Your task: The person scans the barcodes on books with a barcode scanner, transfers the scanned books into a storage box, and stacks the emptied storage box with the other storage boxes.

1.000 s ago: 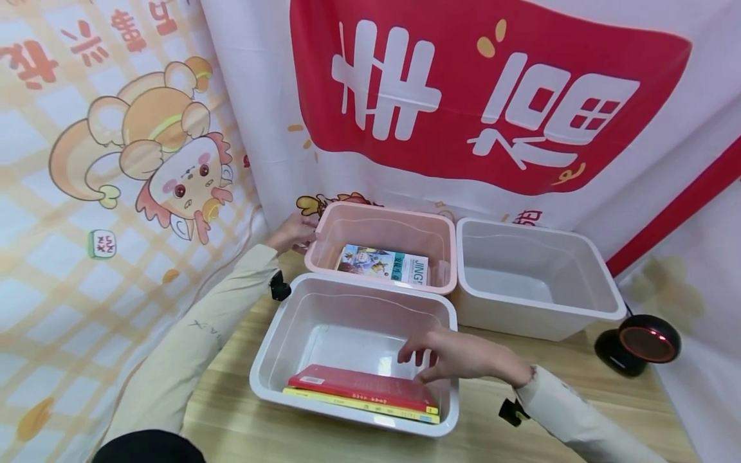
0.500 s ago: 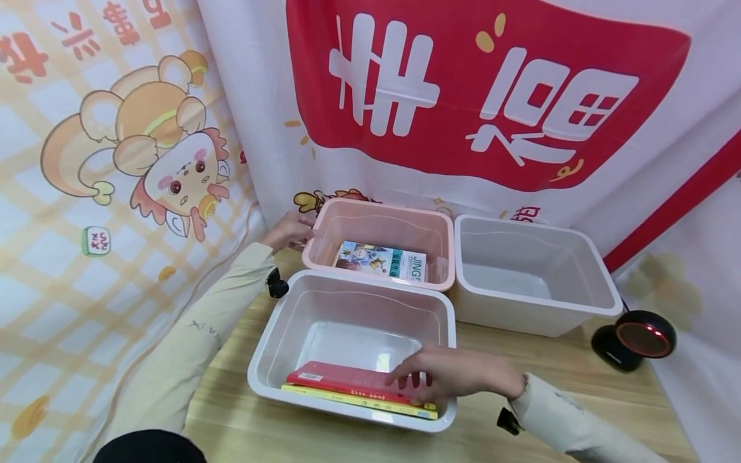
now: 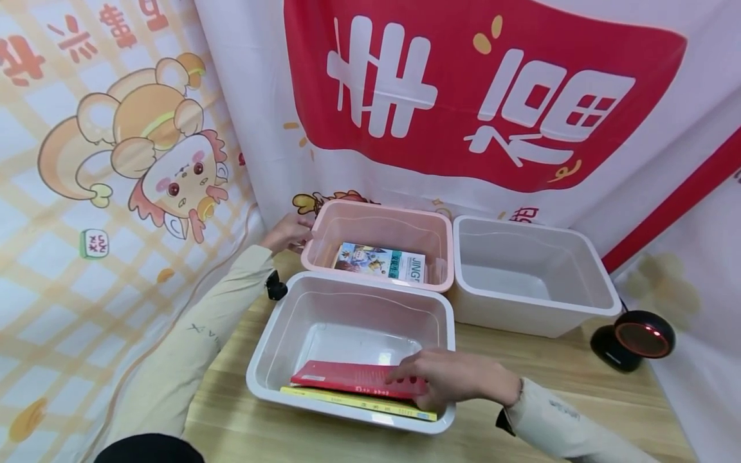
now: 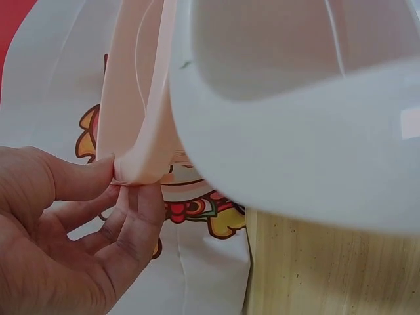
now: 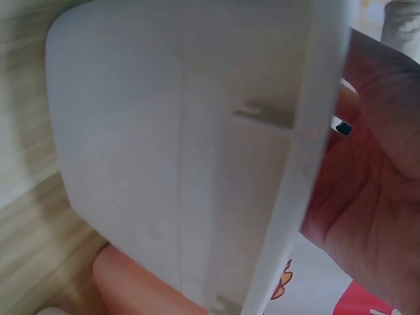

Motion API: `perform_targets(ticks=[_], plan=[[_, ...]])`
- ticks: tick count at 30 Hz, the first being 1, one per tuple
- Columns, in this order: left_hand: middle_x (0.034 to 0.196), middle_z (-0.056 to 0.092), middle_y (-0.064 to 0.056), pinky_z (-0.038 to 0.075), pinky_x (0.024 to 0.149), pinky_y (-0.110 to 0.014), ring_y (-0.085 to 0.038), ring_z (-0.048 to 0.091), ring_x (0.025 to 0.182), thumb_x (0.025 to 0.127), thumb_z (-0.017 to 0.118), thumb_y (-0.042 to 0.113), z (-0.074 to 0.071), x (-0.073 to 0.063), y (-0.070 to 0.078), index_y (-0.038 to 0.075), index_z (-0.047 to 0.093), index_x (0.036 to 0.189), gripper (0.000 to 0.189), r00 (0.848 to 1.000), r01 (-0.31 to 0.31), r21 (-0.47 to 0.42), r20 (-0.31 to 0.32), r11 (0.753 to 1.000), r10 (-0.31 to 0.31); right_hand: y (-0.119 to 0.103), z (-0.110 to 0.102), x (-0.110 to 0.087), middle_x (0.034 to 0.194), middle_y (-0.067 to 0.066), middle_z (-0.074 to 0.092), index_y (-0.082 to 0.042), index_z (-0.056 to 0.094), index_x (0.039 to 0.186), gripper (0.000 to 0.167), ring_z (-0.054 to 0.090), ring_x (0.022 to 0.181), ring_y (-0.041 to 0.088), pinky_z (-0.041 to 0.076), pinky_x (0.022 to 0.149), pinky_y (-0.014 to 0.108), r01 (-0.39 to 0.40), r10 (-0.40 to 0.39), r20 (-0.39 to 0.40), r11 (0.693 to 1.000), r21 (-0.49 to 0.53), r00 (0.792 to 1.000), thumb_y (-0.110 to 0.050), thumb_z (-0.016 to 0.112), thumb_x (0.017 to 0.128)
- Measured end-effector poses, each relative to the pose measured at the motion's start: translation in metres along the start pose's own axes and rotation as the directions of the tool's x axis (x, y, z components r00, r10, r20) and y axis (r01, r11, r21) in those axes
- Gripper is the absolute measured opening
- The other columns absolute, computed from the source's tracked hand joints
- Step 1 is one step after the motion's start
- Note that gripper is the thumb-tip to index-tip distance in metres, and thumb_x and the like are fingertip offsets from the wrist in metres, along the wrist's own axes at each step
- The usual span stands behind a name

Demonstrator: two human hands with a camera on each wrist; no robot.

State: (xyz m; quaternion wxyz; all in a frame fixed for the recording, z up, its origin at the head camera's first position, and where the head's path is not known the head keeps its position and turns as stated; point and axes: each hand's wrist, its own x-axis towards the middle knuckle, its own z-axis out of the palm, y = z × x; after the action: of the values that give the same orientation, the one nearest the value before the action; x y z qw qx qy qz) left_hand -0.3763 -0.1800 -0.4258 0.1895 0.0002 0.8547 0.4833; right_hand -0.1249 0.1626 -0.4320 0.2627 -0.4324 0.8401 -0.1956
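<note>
At the left end of the pink bin [image 3: 382, 225], my left hand [image 3: 289, 233] pinches the rim between thumb and fingers; the left wrist view shows this grip closely. My right hand [image 3: 457, 376] reaches over the right wall of the near white bin [image 3: 353, 296] and grips the right end of a red book [image 3: 341, 376], fingers on its cover and thumb towards its spine. Below it, along the bin's front wall, lies a yellow book [image 3: 353, 400]. In the right wrist view the bin's outer wall [image 5: 151, 144] hides the books.
A picture book [image 3: 379, 262] lies inside the pink bin. To its right stands a second white bin [image 3: 532, 257]. A black round device [image 3: 642, 334] sits on the wooden table [image 3: 503, 444] at the right. Printed cloth [image 3: 266, 116] hangs behind and at the left.
My right hand has moved down and slightly left onto the red book and taken hold of it. The red book has shifted up, apart from the yellow one. My left hand stays on the pink rim.
</note>
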Motion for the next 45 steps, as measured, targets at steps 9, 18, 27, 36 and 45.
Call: perform_targets(ticks=[9,18,27,36,45], plan=[[0.116,0.067,-0.024,0.064,0.064,-0.027,-0.015,0.064,0.075,0.094,0.059,-0.001,0.001,0.003,0.001,-0.007,0.053,0.146,0.053,1.0,0.009,-0.007,0.008,1.0,-0.009,0.002,0.005,0.005,0.117,-0.004,0.073,-0.018,0.069,0.137,0.052,0.062,0.092,0.004,0.058,0.083,0.025,-0.126,0.125,-0.016,0.981,-0.144,0.992,-0.01,0.078,0.086],[0.13,0.065,-0.028,0.066,0.07,-0.03,-0.023,0.068,0.089,0.094,0.057,-0.002,0.004,0.004,0.006,-0.008,0.052,0.147,0.053,1.0,-0.003,-0.005,0.01,1.0,0.003,0.007,0.004,0.005,0.083,-0.01,0.06,-0.019,0.073,0.101,0.021,0.048,0.075,0.007,0.047,0.07,0.024,-0.15,0.121,-0.129,0.958,-0.245,0.984,-0.012,0.083,0.084],[0.094,0.072,-0.016,0.063,0.06,-0.027,-0.017,0.067,0.072,0.093,0.055,-0.004,0.002,0.003,0.0,-0.013,0.056,0.141,0.048,0.997,-0.061,-0.063,0.033,0.996,0.063,-0.002,-0.02,0.0,0.083,-0.007,0.071,-0.014,0.074,0.095,0.004,0.063,0.074,0.003,0.058,0.064,0.021,0.109,-0.077,-0.543,0.994,0.027,0.836,-0.013,0.078,0.095],[0.108,0.071,-0.024,0.064,0.063,-0.027,-0.021,0.067,0.078,0.096,0.057,-0.001,0.0,0.001,-0.005,-0.011,0.059,0.138,0.044,0.998,-0.054,-0.041,0.017,0.998,0.054,-0.013,-0.031,0.006,0.102,-0.001,0.078,-0.014,0.079,0.118,0.023,0.068,0.083,0.013,0.063,0.076,0.028,0.042,0.189,-0.579,0.932,0.361,0.793,-0.022,0.078,0.096],[0.1,0.071,-0.023,0.063,0.061,-0.029,-0.018,0.065,0.073,0.095,0.056,-0.002,-0.003,0.001,-0.008,-0.014,0.059,0.136,0.043,0.996,-0.081,-0.046,0.033,0.996,0.083,-0.01,-0.029,0.005,0.108,0.007,0.077,-0.006,0.075,0.123,0.024,0.071,0.091,0.018,0.064,0.083,0.03,0.037,0.132,-0.497,0.948,0.316,0.858,-0.009,0.07,0.101]])
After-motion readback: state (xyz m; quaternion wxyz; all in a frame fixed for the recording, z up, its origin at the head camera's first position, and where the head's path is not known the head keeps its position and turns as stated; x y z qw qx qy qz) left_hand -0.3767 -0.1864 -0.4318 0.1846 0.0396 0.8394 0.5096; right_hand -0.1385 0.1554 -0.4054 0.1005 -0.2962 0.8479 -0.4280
